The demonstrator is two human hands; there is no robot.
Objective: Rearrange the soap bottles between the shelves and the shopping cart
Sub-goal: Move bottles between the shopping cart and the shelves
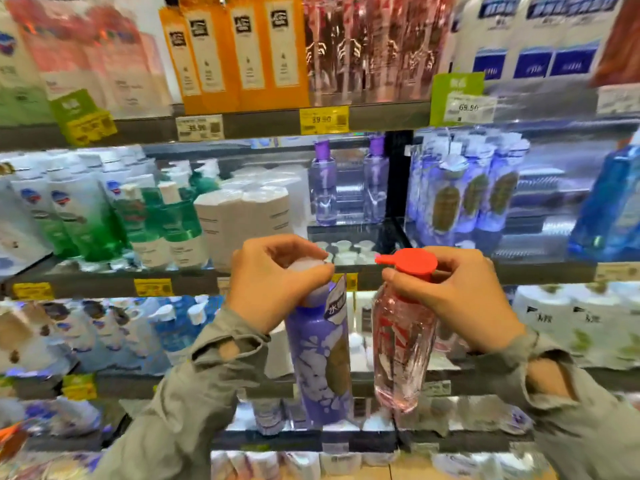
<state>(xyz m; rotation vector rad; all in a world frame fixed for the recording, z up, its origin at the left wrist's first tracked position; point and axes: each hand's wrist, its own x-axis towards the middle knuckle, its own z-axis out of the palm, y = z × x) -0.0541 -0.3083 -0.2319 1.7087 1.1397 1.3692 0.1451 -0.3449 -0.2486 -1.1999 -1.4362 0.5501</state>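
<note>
Two upright bottles, caps up: left hand (pixel 273 282) grips purple bottle (pixel 320 358), right hand (pixel 460 296) pink bottle (pixel 401 348)

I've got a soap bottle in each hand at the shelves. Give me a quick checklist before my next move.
1. The left hand grips the purple bottle by its top: ok.
2. The right hand grips the pink bottle under its red pump cap: ok.
3. Bottles hang apart, not touching: ok.
4. Free gap on middle shelf between two purple-capped bottles: ok.
5. Where the shopping cart is: cannot tell, not in view.
</note>
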